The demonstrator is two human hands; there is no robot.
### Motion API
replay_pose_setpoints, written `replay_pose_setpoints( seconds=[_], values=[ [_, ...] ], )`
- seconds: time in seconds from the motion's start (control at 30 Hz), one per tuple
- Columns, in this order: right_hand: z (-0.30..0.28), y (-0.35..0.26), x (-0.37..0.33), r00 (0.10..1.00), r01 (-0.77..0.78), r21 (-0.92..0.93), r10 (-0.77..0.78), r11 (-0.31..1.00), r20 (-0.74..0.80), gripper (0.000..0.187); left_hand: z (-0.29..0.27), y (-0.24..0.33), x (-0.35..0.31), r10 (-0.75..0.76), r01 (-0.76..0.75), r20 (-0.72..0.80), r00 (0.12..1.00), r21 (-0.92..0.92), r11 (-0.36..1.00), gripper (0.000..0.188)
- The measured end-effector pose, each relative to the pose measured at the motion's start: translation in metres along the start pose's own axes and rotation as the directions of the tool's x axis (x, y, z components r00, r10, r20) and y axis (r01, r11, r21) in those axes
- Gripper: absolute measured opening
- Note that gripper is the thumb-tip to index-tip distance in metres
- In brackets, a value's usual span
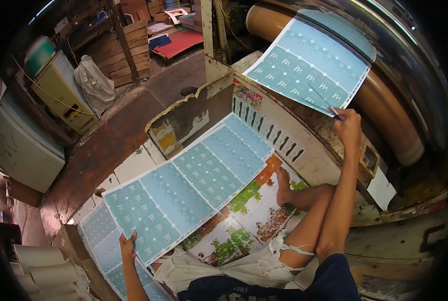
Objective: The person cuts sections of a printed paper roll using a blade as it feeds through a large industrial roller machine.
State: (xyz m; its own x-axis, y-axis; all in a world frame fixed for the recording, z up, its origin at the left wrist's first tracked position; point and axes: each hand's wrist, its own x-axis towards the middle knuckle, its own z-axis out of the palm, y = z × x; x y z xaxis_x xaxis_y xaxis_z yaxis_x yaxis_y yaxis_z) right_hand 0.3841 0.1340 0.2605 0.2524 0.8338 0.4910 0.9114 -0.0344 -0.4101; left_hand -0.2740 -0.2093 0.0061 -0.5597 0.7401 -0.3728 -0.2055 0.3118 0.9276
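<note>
pinching white-scripted, teal-and-blue sheet (171, 195) at near left with left hand (127, 247) — clutching thin purple tool (338, 117) with right hand (348, 126)

Roller (393, 123) obst. nr. R hand (348, 125)

At the frame's lower edge, a navy shirt (204, 288) with pale lettering (240, 289) and a short sleeve (337, 276); above it, off-white shorts (204, 268), frayed at the hem (283, 245). Left hand (127, 247), right hand (349, 128) and foot (283, 186) are bare.
</note>
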Motion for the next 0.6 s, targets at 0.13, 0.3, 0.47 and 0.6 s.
replay_pose_setpoints(
  seconds=[0.13,0.3,0.47,0.6],
  values=[
    [0.008,-0.017,-0.003,0.993,0.113,0.020,-0.113,0.993,0.035,0.038,0.059,-0.034,0.038,-0.031,0.023,-0.057,0.998,-0.136,0.990,0.033],
    [0.023,-0.025,0.003,0.990,0.074,0.047,-0.079,0.996,0.117,0.036,0.067,-0.040,0.070,-0.066,0.085,-0.182,0.981,0.100,0.991,0.048],
    [0.022,-0.034,-0.014,0.971,-0.030,0.081,0.010,0.996,0.241,0.033,0.040,-0.068,0.076,0.330,-0.285,-0.095,0.939,0.320,0.904,0.062],
    [0.034,-0.041,-0.040,0.956,-0.021,0.125,-0.016,0.992,0.292,0.022,0.059,-0.106,0.087,0.476,-0.344,-0.169,0.863,0.495,0.798,0.045]
  ],
)
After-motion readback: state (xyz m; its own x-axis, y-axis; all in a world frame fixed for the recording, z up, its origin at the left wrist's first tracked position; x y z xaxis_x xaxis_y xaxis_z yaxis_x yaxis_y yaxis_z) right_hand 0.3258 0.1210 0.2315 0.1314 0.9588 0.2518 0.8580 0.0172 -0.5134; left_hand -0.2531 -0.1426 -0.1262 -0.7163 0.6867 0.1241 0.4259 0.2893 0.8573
